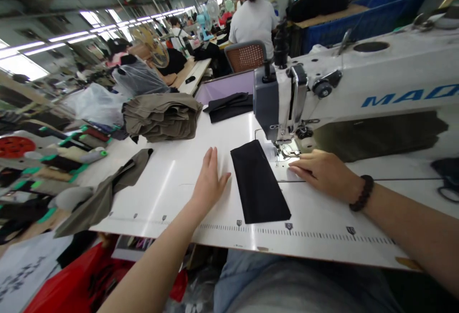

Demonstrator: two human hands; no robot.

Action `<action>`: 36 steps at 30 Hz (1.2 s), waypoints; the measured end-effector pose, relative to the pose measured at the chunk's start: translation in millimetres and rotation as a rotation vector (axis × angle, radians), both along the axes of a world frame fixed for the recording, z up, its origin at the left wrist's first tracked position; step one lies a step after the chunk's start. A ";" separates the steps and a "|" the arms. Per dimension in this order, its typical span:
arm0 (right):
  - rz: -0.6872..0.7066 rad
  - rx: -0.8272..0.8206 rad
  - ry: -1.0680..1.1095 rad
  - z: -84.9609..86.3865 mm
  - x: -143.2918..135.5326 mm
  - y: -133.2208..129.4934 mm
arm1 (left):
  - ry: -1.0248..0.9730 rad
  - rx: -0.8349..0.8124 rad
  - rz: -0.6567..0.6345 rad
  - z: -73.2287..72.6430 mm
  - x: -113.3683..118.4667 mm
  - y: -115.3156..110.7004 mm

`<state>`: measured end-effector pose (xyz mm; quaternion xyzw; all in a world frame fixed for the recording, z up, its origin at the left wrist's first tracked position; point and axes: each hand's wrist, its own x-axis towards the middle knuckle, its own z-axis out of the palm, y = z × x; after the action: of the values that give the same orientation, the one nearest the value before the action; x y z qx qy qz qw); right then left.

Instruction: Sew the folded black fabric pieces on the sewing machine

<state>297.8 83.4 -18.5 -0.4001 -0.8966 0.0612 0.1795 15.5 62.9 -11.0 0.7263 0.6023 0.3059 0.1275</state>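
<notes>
A black folded fabric piece (260, 184) lies flat on the white sewing table, left of the needle area. Just to its left is my left hand (210, 181), palm down on the table, fingers stretched out and thumb apart, holding nothing. My right hand (321, 172) is beside the presser foot (289, 151) of the sewing machine (358, 83). Its fingers are drawn together at the needle plate; whatever is between the fingertips is too small to make out. The black fabric is apart from both hands.
A stack of olive-brown fabric pieces (161, 117) stands at the back left, with folded black fabric (229, 105) behind the machine head. An olive strip (107, 191) hangs over the table's left edge. Thread cones (71, 155) lie farther left. A co-worker (253, 21) sits ahead.
</notes>
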 end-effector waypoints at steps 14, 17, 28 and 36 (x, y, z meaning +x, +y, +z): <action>0.164 0.078 -0.069 -9.0 -1.1 -0.2 | 0.628 -0.030 -0.639 -6.2 57.0 25.4; 0.154 0.101 -0.076 -9.8 -0.5 1.8 | 0.613 -0.046 -0.653 0.6 63.1 41.8; 0.078 0.102 -0.094 -13.2 -6.0 3.0 | 0.506 -0.016 -0.673 -4.3 66.1 62.9; 0.059 0.135 -0.076 -16.1 -7.3 4.3 | 0.466 0.018 -0.689 -10.3 63.4 68.0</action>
<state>290.4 87.8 -34.6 -0.3624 -0.9163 -0.0091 0.1700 78.9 130.9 -21.3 0.9362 0.3342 0.0778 0.0763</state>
